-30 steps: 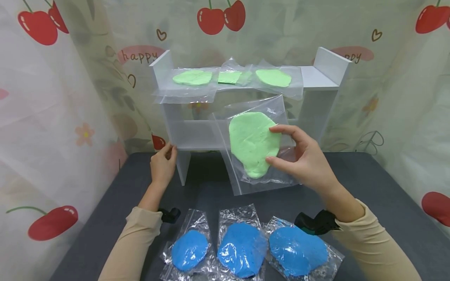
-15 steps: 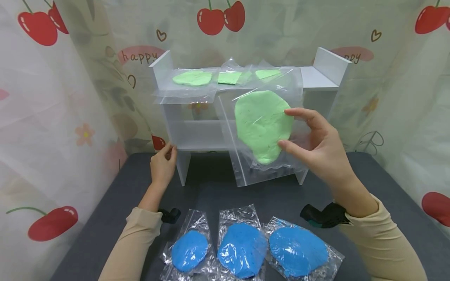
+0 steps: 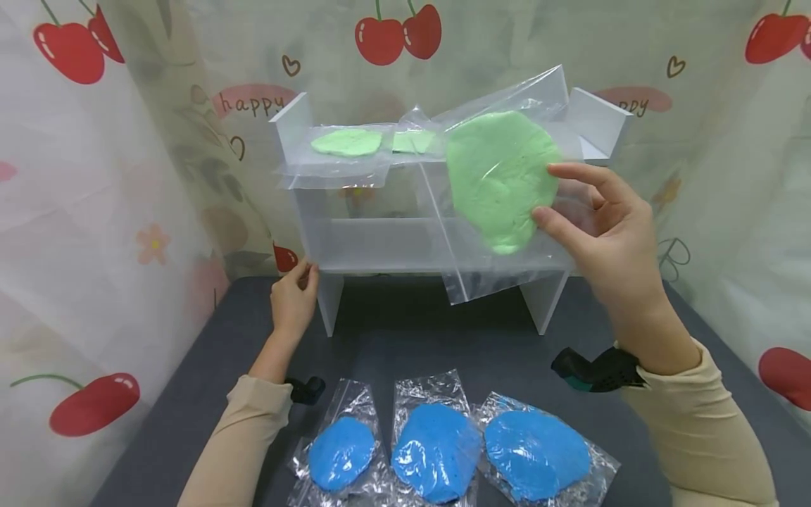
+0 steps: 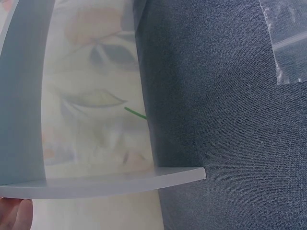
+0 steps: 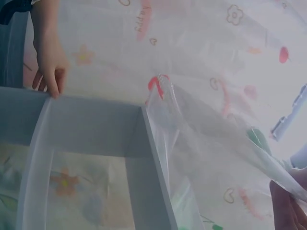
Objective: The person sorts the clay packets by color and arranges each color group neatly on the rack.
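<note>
My right hand [image 3: 617,229] pinches a clear zip bag with a flat light-green clay piece [image 3: 500,179], raised before the right half of the white shelf [image 3: 380,243]. In the right wrist view the bag [image 5: 225,139] hangs beside the shelf, and the right fingers show only at the corner. My left hand [image 3: 294,296] holds the shelf's left side panel at its front edge, with curled fingers; in the left wrist view just its fingertips [image 4: 19,215] appear against the panel. On the top board lie bagged green pieces: a round one [image 3: 347,141] and a square one [image 3: 412,141].
Three bags of blue clay, left [image 3: 342,453], middle [image 3: 436,451] and right [image 3: 537,453], lie on the dark table [image 3: 380,352] near the front. A cherry-print curtain [image 3: 158,141] surrounds the table. A thin cord [image 3: 674,257] shows at the right.
The right hand has lifted the bagged green clay up and to the right, now hiding the bagged piece on the top board's right part. The left hand has stayed at the shelf.
</note>
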The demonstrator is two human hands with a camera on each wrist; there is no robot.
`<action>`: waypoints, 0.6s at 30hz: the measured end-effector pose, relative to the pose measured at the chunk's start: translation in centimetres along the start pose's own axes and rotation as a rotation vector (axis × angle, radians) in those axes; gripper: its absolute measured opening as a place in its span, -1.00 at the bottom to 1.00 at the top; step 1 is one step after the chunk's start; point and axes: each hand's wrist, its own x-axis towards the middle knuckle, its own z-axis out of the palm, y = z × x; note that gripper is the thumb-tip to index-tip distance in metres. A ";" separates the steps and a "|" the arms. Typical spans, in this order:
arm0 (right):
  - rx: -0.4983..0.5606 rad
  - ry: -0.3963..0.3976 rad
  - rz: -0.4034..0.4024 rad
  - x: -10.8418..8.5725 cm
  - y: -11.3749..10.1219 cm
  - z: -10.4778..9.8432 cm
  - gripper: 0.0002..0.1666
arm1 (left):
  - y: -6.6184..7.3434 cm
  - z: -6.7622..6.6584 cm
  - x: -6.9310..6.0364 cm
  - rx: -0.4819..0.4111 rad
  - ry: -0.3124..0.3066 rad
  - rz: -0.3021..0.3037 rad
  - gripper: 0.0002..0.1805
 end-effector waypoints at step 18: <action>0.281 0.349 -0.019 4.3 -0.1 -0.7 -0.53 | -0.1 0.0 0.0 0.002 -0.016 -0.014 -0.60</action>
